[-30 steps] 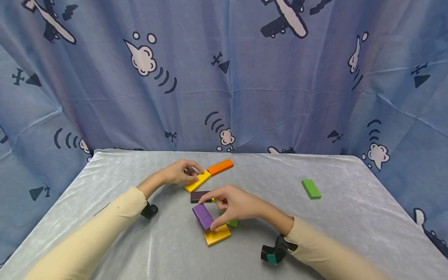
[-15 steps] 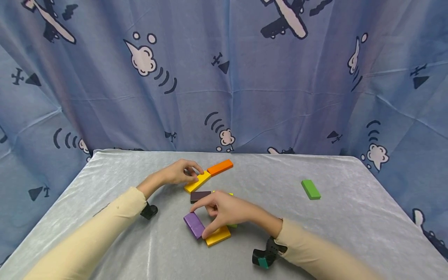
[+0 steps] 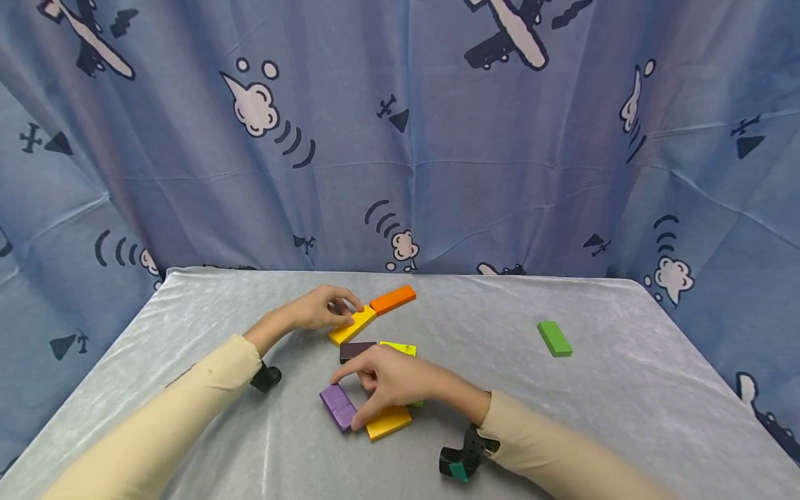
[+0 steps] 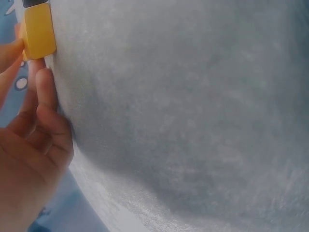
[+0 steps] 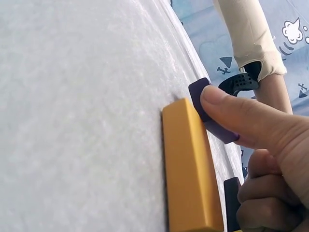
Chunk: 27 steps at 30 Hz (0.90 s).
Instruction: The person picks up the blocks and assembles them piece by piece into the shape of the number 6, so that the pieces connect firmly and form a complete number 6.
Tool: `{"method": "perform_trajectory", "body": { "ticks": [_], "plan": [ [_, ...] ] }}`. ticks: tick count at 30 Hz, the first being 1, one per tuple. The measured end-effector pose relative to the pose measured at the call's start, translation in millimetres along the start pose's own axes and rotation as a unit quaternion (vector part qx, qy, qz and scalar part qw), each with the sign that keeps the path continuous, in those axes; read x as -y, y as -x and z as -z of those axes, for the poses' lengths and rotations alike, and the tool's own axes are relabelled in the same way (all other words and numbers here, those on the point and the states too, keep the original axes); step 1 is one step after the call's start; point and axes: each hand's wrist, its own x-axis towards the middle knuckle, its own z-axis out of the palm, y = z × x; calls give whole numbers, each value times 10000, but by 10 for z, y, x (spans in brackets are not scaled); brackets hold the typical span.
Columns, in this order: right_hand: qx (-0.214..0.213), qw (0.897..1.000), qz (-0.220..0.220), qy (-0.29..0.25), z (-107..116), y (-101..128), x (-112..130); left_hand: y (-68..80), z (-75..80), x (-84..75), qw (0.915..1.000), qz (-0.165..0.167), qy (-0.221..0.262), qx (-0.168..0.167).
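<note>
My left hand (image 3: pixel 317 307) pinches a yellow block (image 3: pixel 353 329) lying on the table, its far end against an orange block (image 3: pixel 392 300). In the left wrist view, thumb and fingers meet at the end of that yellow block (image 4: pixel 39 31). Nearer me, my right hand (image 3: pixel 400 377) holds a purple block (image 3: pixel 338 407) by its two ends between thumb and index finger. The purple block is just left of an amber block (image 3: pixel 389 424); whether they touch, I cannot tell. The right wrist view shows my thumb pressed on the purple block (image 5: pixel 199 96) beside the amber one (image 5: pixel 186 169).
Behind my right hand lie a black block (image 3: pixel 357 351) and a bright yellow block (image 3: pixel 405 348). A lime block (image 3: pixel 417 403) is mostly hidden under that hand. Farther right lies a green block (image 3: pixel 555 339) on the grey cloth (image 3: pixel 625 417). A blue curtain (image 3: pixel 500 173) hangs behind.
My right hand has carried the purple block left and toward me, off from over the amber block. The bright yellow block shows more now. My left hand keeps its place.
</note>
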Motion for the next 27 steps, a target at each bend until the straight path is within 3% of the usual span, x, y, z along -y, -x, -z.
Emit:
{"method": "perform_trajectory", "body": {
  "ticks": [27],
  "plan": [
    [147,9994,-323,26,-6,-29,-8,-2,-3,-4,10000,26,-54,-17]
  ]
}}
